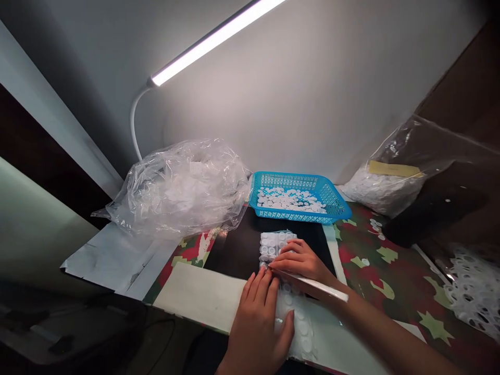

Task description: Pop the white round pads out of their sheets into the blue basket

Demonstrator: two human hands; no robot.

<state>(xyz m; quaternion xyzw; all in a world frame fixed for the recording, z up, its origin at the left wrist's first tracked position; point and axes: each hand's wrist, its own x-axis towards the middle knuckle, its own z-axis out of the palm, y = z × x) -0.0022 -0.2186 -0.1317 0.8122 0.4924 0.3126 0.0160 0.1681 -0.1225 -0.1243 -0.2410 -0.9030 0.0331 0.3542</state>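
A clear strip with rows of round white discs lies on the dark mat in front of me. Its lower part runs toward me, past the light table edge. My left hand rests on the strip with fingers stretched out and fingertips at its left side. From the right, my right hand reaches over the strip, its fingers closed round a slim, stick-like tool with a pale end. The tool's front end lies by my left fingertips, partly hidden, so its exact kind does not show.
Behind the mat stands a blue basket of loose white discs. A large clear plastic bag sits at left, a filled bag with a yellow label at right. White ring scraps lie far right. A lamp hangs overhead.
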